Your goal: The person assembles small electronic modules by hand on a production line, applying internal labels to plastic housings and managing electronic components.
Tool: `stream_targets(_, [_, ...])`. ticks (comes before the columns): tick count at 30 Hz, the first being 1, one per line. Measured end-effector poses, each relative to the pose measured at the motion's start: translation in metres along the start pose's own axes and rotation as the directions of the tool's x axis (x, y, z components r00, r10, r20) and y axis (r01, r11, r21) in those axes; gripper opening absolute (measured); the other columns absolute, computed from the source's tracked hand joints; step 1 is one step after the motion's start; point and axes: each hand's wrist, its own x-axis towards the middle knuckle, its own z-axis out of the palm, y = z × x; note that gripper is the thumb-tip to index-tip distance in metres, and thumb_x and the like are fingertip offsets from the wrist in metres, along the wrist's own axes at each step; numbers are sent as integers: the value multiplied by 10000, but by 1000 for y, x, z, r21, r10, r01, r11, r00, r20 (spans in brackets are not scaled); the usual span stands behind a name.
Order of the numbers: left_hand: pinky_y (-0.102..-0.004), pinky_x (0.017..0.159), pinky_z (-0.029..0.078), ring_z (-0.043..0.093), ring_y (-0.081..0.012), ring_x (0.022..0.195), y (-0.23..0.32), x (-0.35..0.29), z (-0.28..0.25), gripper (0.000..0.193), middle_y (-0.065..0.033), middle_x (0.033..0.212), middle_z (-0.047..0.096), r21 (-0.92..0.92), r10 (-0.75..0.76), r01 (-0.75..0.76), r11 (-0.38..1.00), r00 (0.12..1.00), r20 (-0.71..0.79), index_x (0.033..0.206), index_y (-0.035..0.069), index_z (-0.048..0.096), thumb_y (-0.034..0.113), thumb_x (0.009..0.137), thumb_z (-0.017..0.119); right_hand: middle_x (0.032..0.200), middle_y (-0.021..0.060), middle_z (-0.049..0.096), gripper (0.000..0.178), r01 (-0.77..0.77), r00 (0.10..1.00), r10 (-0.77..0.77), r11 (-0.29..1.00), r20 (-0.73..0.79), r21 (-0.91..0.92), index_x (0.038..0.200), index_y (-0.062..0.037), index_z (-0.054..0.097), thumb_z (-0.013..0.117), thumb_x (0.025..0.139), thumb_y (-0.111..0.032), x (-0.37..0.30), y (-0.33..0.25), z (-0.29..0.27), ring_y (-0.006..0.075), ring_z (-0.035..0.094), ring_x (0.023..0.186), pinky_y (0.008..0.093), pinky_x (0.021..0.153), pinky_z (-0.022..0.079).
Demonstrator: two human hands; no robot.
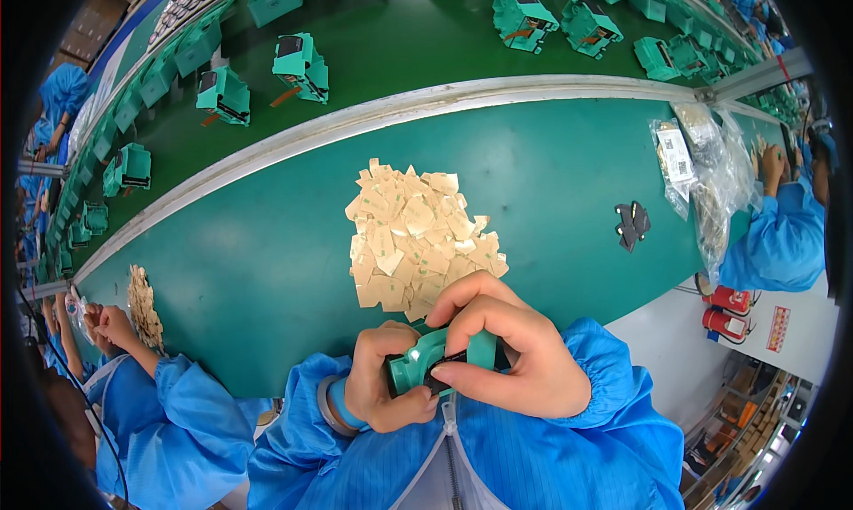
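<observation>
Close to my chest, at the near edge of the green table, I hold a teal plastic housing (482, 350) in both hands. My left hand (378, 377) wraps round its left end, with the thumb along the near side. My right hand (520, 354) curls over the right part, its index finger bent on top and its thumb pressing at the near side. A dark strip (435, 378) shows by the right thumb; whether it is loose or part of the housing I cannot tell. Just beyond my hands lies a heap of beige paper-backed pieces (413, 235).
Several teal housings (302, 67) stand on the dark green conveyor (400, 43) behind a metal rail (355, 115). Small black pieces (632, 225) and clear plastic bags (711, 172) lie to the right. Co-workers in blue sit left (178, 421) and right (777, 243).
</observation>
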Motion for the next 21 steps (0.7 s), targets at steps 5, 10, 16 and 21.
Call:
stream_targets(5, [-321,594,443,468,-207,721,1,-9,1,202,-148,996,381,3,75,-75,997,997,14,969,266,457,171,854,593,1031,94,470,199,2,1000,-2,1000,-7,-25,829,-51,505,683,743,-31,-2,-1,2,215,508,924,311,782,410])
stream_targets(10, [-335,544,381,470,-188,607,3,-9,2,492,-164,862,489,-104,-46,46,993,999,5,1070,57,359,-5,680,652,1046,95,465,274,77,997,-80,990,-19,-116,922,-43,485,686,737,-22,-3,4,4,202,510,925,314,788,417])
stream_targets(16, [-349,589,435,511,-229,664,-8,-1,10,635,-164,994,447,83,206,-194,977,965,-162,1113,172,374,30,641,774,1107,105,464,394,-34,921,148,952,-361,304,1153,-3,344,537,816,65,11,20,-8,176,512,1005,317,860,426])
stream_targets(21, [-357,655,438,508,-245,779,3,5,-4,564,-161,969,451,266,102,-70,961,989,-108,1095,117,419,120,663,782,1166,122,458,389,227,894,-128,955,-428,189,1181,-14,364,493,828,88,3,25,-22,197,503,1067,339,934,389])
